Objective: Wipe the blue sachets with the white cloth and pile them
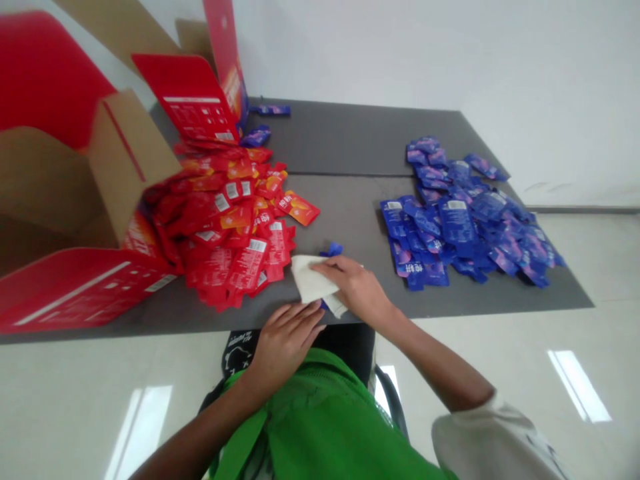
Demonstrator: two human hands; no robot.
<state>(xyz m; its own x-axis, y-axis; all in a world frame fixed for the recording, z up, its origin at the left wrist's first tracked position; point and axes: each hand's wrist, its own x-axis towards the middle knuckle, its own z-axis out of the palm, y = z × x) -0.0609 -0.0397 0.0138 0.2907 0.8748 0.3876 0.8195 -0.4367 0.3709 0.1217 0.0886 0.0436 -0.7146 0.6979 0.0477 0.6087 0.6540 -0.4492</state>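
Note:
My right hand (359,285) is closed on a folded whitish cloth (311,279), fingers bunched at its right side. Under the cloth lies a blue packet (332,249), mostly hidden, with its far end showing. My left hand (289,339) rests at the table's near edge, fingers stretched out and flat, their tips beside the cloth and the packet's near end. Whether those fingertips press on the packet cannot be made out. To the left is a heap of red packets (235,220); to the right spreads a heap of blue packets (457,223).
Two open red cartons, a near one (75,287) and a far one (193,100), stand on the left of the grey table (345,200). Two more blue packets, one flat (273,110) and one crumpled (256,136), lie beside the far carton. A white wall (360,53) rises behind.

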